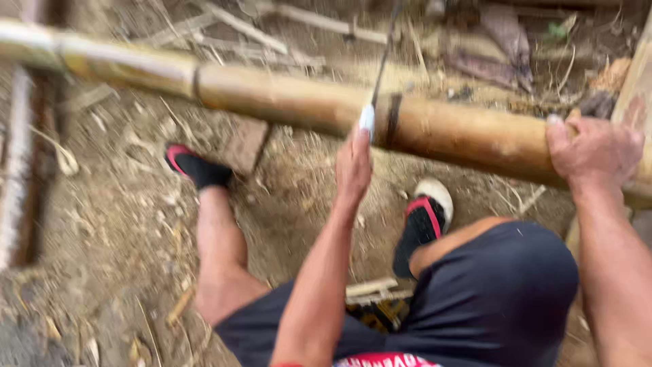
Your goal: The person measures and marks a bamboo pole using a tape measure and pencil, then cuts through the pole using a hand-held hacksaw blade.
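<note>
A thick yellow-brown bamboo pole [285,98] lies across the view, from upper left down to the right. My left hand [353,163] is closed around the white handle of a thin dark blade [382,61]. The blade stands up against the pole beside a dark node ring [392,121]. Further right, my right hand [594,151] grips the top of the pole near its end. Both arms reach forward over my knees. The picture is blurred by motion.
My feet, in black shoes with red trim [197,168] [424,217], rest on dirt ground strewn with chips and dry bamboo strips [238,27]. A brick-like block [244,144] lies under the pole. Wooden scraps [370,291] sit between my legs. Dry leaves [502,41] lie beyond.
</note>
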